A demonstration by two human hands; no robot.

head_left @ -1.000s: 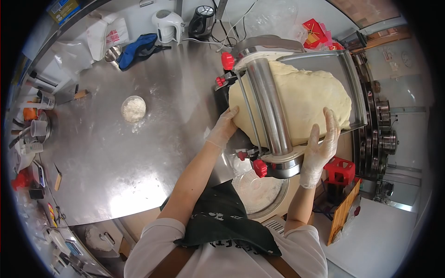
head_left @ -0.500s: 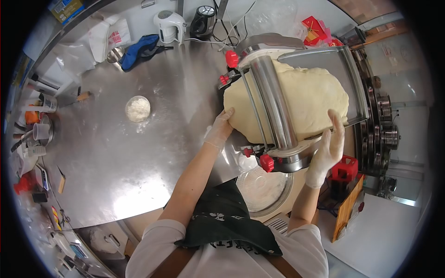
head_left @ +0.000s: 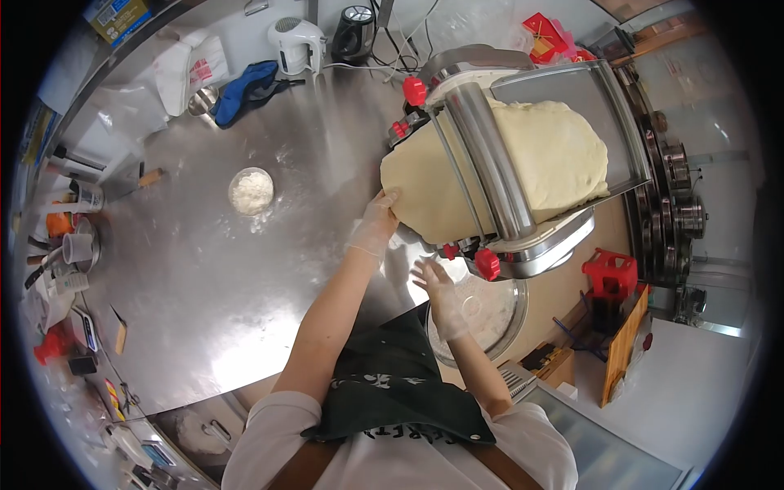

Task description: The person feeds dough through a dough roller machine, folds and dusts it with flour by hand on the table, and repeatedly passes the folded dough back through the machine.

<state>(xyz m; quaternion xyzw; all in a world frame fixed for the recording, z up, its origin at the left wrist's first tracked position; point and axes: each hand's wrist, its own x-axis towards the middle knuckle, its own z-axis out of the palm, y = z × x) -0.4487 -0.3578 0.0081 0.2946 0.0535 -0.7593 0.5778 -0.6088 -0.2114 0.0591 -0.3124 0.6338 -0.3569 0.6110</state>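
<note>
A wide sheet of pale dough runs under the steel roller of a dough sheeter with red knobs, and lies out on both sides of it. My left hand, in a clear glove, grips the dough's left edge with the thumb on top; the fingers beneath are hidden. Also gloved, my right hand is off the dough, held with fingers apart near the machine's front end and above a round metal pan dusted white.
On the steel table stands a small bowl of flour. A blue cloth item, a white hand mixer and cables line the back. Tools and containers crowd the left edge. A red crate sits to the right.
My right hand has left the dough on the far side of the roller and come left, towards my body. The dough reaches a little further left, with my left hand still at its edge.
</note>
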